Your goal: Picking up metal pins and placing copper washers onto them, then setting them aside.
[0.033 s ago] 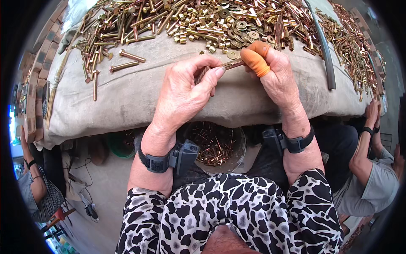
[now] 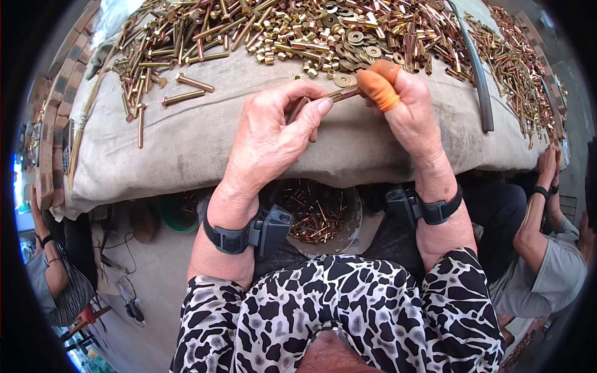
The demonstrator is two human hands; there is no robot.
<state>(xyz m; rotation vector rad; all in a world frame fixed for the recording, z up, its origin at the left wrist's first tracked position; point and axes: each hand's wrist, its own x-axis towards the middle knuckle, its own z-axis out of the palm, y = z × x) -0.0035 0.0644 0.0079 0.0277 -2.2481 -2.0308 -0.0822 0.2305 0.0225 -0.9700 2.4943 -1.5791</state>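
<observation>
My left hand (image 2: pixel 267 127) is closed, with thumb and forefinger pinching one end of a yellowish metal bolt (image 2: pixel 342 94). More threaded metal (image 2: pixel 296 110), seemingly bolts, shows inside its curled fingers. The bolt's other end runs into the fingertips of my right hand (image 2: pixel 413 115), which grip it. Orange rubber covers (image 2: pixel 379 87) sit on the thumb and forefinger of that hand and hide the end of the bolt. Just beyond the hands lie flat washers (image 2: pixel 344 80) and short nuts or sleeves (image 2: pixel 311 72) on the cloth-covered table (image 2: pixel 348 149).
Long bolts (image 2: pixel 183 97) lie loose at the left, below a large heap of hardware (image 2: pixel 205 31). A dark hose (image 2: pixel 476 68) crosses the table at right. Beneath the edge stands a tub (image 2: pixel 357 217) of bolts. Another person (image 2: pixel 541 261) sits at right, one more (image 2: pixel 56 273) at left.
My right hand has shifted slightly to the right, and a bit more of the metal between the hands shows. My left hand stays put.
</observation>
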